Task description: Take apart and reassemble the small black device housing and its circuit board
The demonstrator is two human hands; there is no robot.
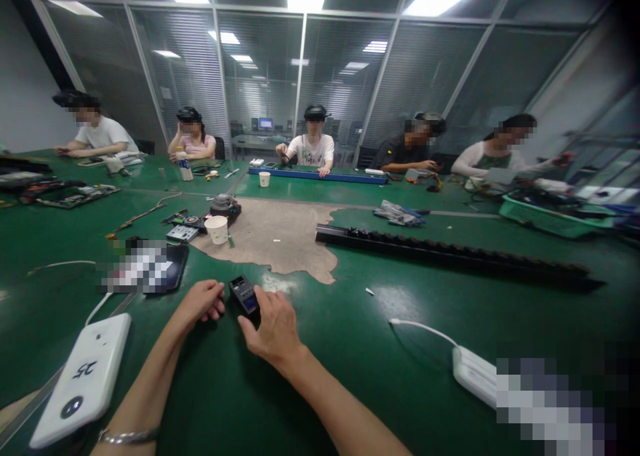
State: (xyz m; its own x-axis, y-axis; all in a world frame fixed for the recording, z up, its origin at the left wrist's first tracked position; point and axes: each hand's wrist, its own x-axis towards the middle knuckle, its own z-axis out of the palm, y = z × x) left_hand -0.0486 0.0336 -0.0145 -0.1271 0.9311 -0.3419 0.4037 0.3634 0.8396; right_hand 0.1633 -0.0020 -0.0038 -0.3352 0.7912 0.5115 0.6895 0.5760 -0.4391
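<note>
A small black box-shaped device (243, 295) with a little screen rests on the green table near the middle. My right hand (274, 324) grips it, thumb on the near side and fingers along the right edge, covering part of it. Just left of the device, my left hand (206, 301) lies on the table with its fingers curled in; nothing shows in them. Beyond the left hand is a dark flat tablet-like thing (175, 269), partly blurred out.
A white power bank (83, 376) lies at left; another white block with a cable (473, 373) is at right. Ahead are a paper cup (217, 230), loose electronic parts (183, 233), a long black bar (450, 255), gloves (397, 213) and a green basket (550, 216). Several people sit across the table.
</note>
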